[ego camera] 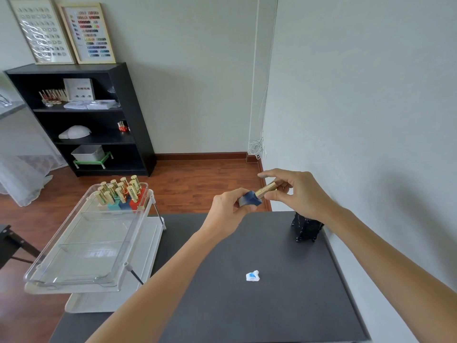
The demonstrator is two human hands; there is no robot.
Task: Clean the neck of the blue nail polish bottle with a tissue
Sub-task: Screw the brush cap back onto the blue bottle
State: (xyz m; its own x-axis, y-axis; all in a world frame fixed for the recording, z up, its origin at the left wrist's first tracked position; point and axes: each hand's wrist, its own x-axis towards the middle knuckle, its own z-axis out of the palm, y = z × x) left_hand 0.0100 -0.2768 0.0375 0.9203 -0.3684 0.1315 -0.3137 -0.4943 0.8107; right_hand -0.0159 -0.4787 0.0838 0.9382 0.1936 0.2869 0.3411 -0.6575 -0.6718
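Observation:
My left hand (pixel 228 214) grips the blue nail polish bottle (pixel 250 198) by its square body, held tilted in the air above the far edge of the dark table (pixel 222 305). My right hand (pixel 294 191) pinches the bottle's gold cap (pixel 267 189), which sits against the bottle's top. The neck is hidden by the cap and my fingers. A crumpled white tissue (pixel 252 276) with a blue stain lies on the table, well below both hands and touched by neither.
A clear tray (pixel 81 243) on a white cart at the left holds several gold-capped polish bottles (pixel 121 193). A black beaded holder (pixel 306 227) stands at the table's back right by the wall. A black shelf unit (pixel 81 117) stands behind.

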